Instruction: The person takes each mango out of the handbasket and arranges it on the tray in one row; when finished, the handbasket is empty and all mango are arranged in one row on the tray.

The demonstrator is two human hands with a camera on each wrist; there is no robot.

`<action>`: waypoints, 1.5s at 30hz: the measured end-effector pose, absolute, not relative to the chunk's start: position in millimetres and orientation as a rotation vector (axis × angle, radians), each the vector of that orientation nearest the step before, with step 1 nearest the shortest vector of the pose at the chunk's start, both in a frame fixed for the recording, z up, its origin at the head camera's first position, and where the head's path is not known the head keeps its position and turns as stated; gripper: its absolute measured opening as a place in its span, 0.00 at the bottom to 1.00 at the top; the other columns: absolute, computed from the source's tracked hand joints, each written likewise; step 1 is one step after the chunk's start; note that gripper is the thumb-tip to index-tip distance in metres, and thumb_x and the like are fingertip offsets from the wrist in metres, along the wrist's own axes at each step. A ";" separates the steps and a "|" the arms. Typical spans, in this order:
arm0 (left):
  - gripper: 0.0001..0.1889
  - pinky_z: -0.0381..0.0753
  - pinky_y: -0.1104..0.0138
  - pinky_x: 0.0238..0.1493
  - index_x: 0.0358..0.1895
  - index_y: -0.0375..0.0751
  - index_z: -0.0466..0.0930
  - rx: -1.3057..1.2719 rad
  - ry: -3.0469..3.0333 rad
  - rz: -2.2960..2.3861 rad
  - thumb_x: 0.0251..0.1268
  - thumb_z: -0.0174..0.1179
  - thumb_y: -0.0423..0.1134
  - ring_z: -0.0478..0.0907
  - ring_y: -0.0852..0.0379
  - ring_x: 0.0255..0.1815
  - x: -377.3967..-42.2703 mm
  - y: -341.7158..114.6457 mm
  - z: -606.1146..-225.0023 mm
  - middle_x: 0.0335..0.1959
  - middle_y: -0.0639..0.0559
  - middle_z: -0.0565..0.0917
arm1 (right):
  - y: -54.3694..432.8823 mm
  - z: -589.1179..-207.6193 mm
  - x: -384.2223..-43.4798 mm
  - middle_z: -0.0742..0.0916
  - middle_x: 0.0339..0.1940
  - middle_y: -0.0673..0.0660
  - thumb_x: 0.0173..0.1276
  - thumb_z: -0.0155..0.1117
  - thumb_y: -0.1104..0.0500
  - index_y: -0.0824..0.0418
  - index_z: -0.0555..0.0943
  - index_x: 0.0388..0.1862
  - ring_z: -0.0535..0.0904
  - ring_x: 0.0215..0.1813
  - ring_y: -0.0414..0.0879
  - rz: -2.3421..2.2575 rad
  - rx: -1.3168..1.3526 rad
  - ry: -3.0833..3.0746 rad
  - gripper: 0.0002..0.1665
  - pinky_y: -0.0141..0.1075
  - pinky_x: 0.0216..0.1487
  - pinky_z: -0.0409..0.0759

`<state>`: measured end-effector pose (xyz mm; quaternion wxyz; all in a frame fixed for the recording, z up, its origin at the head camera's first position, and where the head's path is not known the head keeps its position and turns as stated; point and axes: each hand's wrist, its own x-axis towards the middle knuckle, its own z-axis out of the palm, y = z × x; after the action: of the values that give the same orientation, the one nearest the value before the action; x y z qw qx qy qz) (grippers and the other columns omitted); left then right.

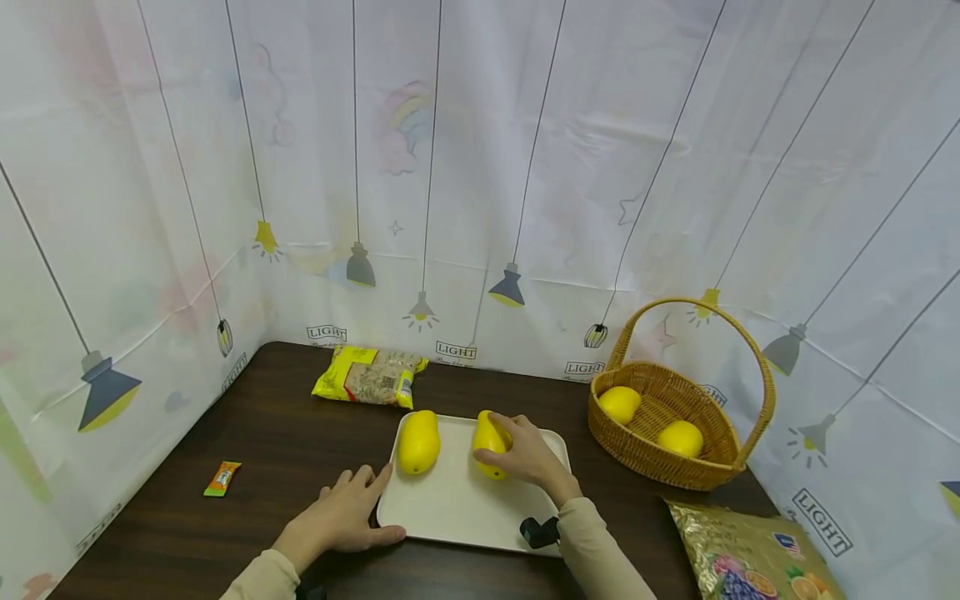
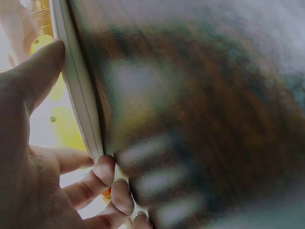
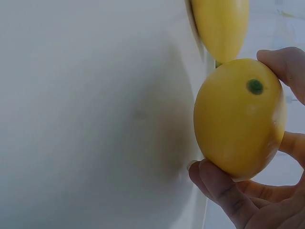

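Note:
My right hand (image 1: 525, 454) grips a yellow mango (image 1: 490, 442) over the right half of a cream tray (image 1: 457, 508). Seen from the right wrist, thumb and fingers hold the mango (image 3: 238, 119) from opposite sides, and the green spot at its end faces the camera. A second mango (image 1: 418, 443) lies at the tray's left side. My left hand (image 1: 337, 512) is spread at the tray's near left corner, thumb at the front edge and index finger by the left edge. In the left wrist view its fingertips (image 2: 123, 195) touch the dark tabletop along the tray's rim (image 2: 78, 86).
A wicker basket (image 1: 652, 462) with a tall handle holds two yellow fruits (image 1: 680, 438) at the right. Behind the tray lies a yellow-and-clear food bag (image 1: 371, 377). A gold bag (image 1: 750, 550) sits at front right, and a small orange-green packet (image 1: 222, 479) at left.

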<state>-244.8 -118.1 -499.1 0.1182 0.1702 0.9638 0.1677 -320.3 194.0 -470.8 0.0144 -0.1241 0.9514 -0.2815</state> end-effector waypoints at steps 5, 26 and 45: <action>0.55 0.74 0.43 0.47 0.80 0.47 0.57 0.497 2.821 0.495 0.53 0.62 0.75 0.70 0.47 0.50 -244.3 -117.8 -498.6 0.59 0.44 0.73 | 183.0 -471.3 -319.0 0.79 0.54 0.62 0.58 0.69 0.33 0.52 0.72 0.74 0.73 0.46 0.48 -0.889 -0.418 2.953 0.47 0.41 0.45 0.74; 0.55 0.74 0.42 0.49 0.80 0.47 0.57 0.498 2.814 0.499 0.53 0.61 0.76 0.70 0.47 0.51 -242.8 -117.8 -496.8 0.61 0.43 0.73 | 158.7 -473.9 -319.0 0.79 0.53 0.62 0.59 0.67 0.32 0.51 0.71 0.74 0.72 0.44 0.48 -0.900 -0.425 2.924 0.47 0.39 0.41 0.71; 0.55 0.74 0.43 0.45 0.80 0.47 0.57 0.516 2.821 0.485 0.54 0.60 0.77 0.70 0.47 0.50 -244.6 -119.0 -499.6 0.60 0.44 0.73 | 147.9 -478.1 -318.3 0.80 0.51 0.63 0.60 0.66 0.32 0.54 0.72 0.73 0.71 0.42 0.48 -0.840 -0.473 2.966 0.47 0.37 0.38 0.69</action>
<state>-244.6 -119.0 -499.6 0.1164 0.1763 0.9633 0.1657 -318.3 147.9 -478.1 0.0114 -0.1517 0.9510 -0.2693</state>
